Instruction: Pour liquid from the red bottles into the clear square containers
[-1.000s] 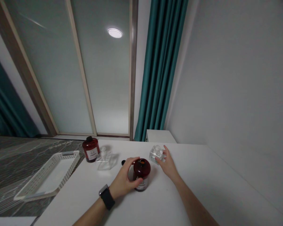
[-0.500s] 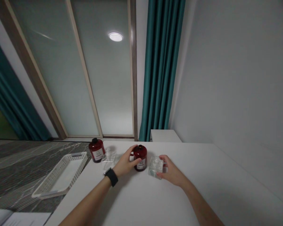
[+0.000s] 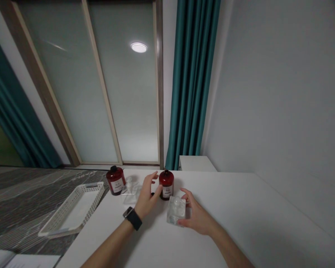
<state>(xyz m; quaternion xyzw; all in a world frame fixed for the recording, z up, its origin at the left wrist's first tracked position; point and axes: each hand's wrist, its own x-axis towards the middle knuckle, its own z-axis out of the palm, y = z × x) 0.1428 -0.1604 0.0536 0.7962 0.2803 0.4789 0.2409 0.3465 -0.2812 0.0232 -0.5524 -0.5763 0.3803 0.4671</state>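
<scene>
Right hand [image 3: 197, 219] has its fingers wrapped around a clear glass bottle [image 3: 176, 210], held tilted just above the white worktop [image 3: 240, 223], right in front of a dark red jar [image 3: 166, 184]. Left hand [image 3: 146, 197], with a black watch [image 3: 133, 217] on the wrist, is loose with fingers spread, thumb just beside that jar but not gripping it. A 2nd red jar [image 3: 115, 180], another clear bottle [image 3: 130, 188] and a white basket [image 3: 72, 208] sit off to the left.

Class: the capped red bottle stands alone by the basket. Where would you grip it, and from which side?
Probably round the red bottle's wide body, from the near right: it stands upright, its cap is narrow, and the basket crowds its left.
</scene>
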